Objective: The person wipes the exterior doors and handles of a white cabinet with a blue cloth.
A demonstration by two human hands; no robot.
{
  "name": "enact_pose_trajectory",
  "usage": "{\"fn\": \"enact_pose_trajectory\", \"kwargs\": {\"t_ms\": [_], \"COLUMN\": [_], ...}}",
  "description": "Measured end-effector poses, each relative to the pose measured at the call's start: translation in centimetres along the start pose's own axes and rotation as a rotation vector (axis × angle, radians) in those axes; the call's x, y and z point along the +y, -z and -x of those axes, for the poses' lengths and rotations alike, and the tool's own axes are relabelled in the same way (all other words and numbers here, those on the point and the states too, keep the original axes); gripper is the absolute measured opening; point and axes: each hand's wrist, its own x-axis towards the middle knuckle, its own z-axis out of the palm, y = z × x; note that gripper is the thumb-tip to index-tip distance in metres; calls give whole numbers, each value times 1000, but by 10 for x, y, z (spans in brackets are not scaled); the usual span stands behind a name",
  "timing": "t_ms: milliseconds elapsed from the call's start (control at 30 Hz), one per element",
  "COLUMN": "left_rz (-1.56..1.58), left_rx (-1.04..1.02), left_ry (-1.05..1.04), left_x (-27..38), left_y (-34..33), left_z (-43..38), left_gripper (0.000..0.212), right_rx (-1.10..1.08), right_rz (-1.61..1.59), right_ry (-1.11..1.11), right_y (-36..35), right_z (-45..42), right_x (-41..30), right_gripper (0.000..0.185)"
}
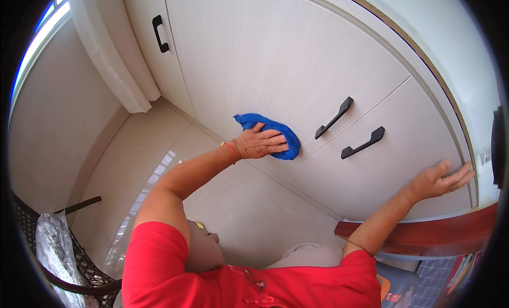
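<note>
My left hand (260, 142) presses a folded blue cloth (291, 138) flat against the pale wood-grain cabinet door (246, 61), low down near the floor. Fingers are spread over the cloth, which sticks out above and beyond them. To the right of it, two black bar handles, one on the large door (334, 118) and one on the adjoining door (363, 142), flank the seam. Farther right, my right hand (443, 178) holds nothing; its fingers are apart, by the cabinet's right edge. Whether that hand touches the cabinet I cannot tell.
Another black handle (160, 33) is on the door at upper left, beside a white curtain (107, 49). A dark woven chair (85, 272) with a clear plastic bag (59, 252) stands at lower left. Reddish wooden furniture (421, 234) adjoins the cabinet at right. Glossy tiles (246, 200) cover the floor.
</note>
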Motion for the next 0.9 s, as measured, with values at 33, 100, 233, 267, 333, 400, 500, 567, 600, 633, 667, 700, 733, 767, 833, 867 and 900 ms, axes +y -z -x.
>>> {"fn": "enact_pose_trajectory", "kwargs": {"t_ms": [33,100,233,267,333,400,500,567,600,633,667,700,733,767,833,867,900], "left_rz": [17,9,-36,-51,-24,-11,-30,-29,-29,-35,-42,-64,-114,-42,58,83,105], "left_rx": [12,157,399,397,501,520,573,531,537,543,644,726,811,890,932,923,917], "left_ry": [12,105,459,496,545,519,273,238,213,294,380,515,701,830,1006,1075,1142], "left_x": [-7,-24,-67,-74,-77,-70,-50,-55,-62,-69,-83,-98,-119,-135,-153,-157,-160], "left_y": [4,24,92,103,115,121,102,92,97,107,107,107,105,105,106,103,102], "left_z": [-4,-25,-104,-120,-152,-170,-171,-161,-161,-163,-163,-162,-158,-149,-133,-127,-123], "left_gripper": [33,33,47,46,47,48,45,44,42,42,45,48,51,50,51,52,54], "right_rx": [-4,-6,-19,-18,-16,-18,-30,-32,-33,-32,-31,-27,-24,-21,-20,-22,-21], "right_rz": [-11,-30,-37,-21,-1,4,9,10,11,19,26,34,31,27,27,30,29], "right_ry": [-7,-12,-28,-37,-38,-37,-23,-8,-2,0,2,10,4,-1,-11,-12,-15], "right_y": [0,1,1,2,2,3,3,3,3,3,3,4,3,2,-1,0,1], "right_z": [0,-2,0,-1,-4,-4,-1,0,2,2,1,-1,-1,-1,1,0,0], "right_x": [-2,-4,-7,-7,-6,-6,-7,-6,-6,-4,-2,0,-3,-6,-9,-11,-12], "right_gripper": [51,51,52,53,53,53,53,52,52,52,52,52,52,52,52,52,52]}}
